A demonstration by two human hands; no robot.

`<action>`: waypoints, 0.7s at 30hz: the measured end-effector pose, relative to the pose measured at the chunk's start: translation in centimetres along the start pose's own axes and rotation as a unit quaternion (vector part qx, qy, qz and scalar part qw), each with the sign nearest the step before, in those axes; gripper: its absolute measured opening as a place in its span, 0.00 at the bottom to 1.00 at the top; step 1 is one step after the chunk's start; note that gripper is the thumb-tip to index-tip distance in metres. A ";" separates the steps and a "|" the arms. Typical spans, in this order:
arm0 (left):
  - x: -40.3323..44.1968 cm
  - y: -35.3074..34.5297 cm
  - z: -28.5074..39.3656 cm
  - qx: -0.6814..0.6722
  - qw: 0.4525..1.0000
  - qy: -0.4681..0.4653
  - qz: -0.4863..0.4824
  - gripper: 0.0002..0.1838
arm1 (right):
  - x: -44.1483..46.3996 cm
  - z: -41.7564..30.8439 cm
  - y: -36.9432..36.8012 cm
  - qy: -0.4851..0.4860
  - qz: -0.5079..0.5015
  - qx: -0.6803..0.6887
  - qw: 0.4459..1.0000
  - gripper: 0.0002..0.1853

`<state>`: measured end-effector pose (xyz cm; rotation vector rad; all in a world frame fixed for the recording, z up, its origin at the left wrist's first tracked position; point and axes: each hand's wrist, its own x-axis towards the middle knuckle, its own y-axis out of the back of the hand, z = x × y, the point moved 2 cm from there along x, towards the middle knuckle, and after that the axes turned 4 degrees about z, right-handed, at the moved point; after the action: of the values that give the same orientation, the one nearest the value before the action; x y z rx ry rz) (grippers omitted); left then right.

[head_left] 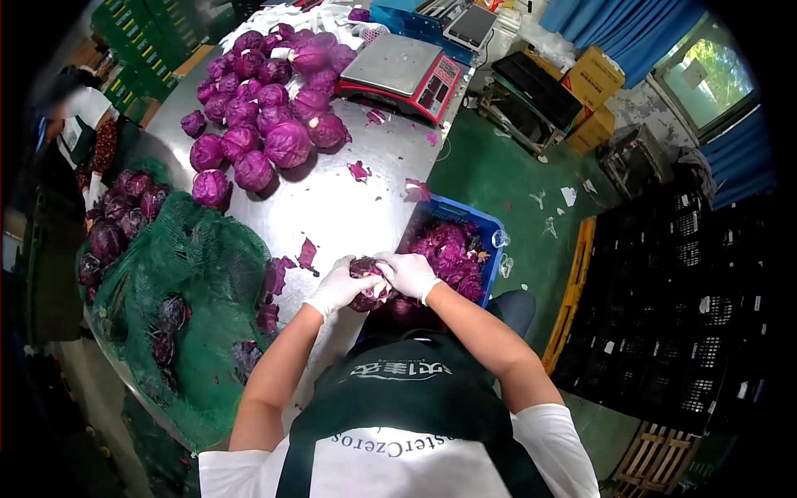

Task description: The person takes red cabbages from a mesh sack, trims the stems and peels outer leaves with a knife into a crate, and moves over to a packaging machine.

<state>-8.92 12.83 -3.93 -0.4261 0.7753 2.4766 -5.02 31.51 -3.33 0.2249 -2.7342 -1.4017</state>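
Between my two gloved hands is a red cabbage [364, 270], its pale stem end turned toward me, near the table's edge. My left hand [339, 288] grips it from the left side, fingers curled round it. From the right, my right hand [407, 274] closes on its outer leaves; whether a tool is in that hand I cannot tell. Just beyond, a blue crate [469, 214] holds a heap of loose purple cabbage leaves [451, 253]. Torn leaf pieces [307, 255] lie on the metal table [349, 216] left of my hands.
A pile of red cabbages [286, 143] covers the table's far end beside a red scale [403, 79]. Green netting [199, 274] with darker cabbages spreads over the left side. Another person [87, 133] stands at far left. Black crates [664, 307] are stacked at right.
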 end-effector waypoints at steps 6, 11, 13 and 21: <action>-0.9 0.3 0.4 0.018 0.999 -0.028 -0.007 0.47 | 1.1 3.2 -0.5 -0.130 0.065 0.023 0.989 0.17; -5.6 -0.1 -0.9 -0.028 0.994 -0.092 0.044 0.53 | -3.3 8.3 -3.5 -0.280 0.074 0.016 0.957 0.19; -6.5 -0.8 -2.7 -0.066 0.992 -0.078 0.079 0.50 | -3.9 8.5 -3.4 -0.308 0.106 0.030 0.945 0.18; -7.8 -3.7 -7.0 -0.258 0.950 -0.046 0.172 0.42 | -5.3 1.0 2.5 -0.235 0.137 0.102 0.957 0.36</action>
<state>0.49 8.38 -7.76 -0.3744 0.1561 3.0020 -0.15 34.58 -1.80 -0.5304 -3.1197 -1.2215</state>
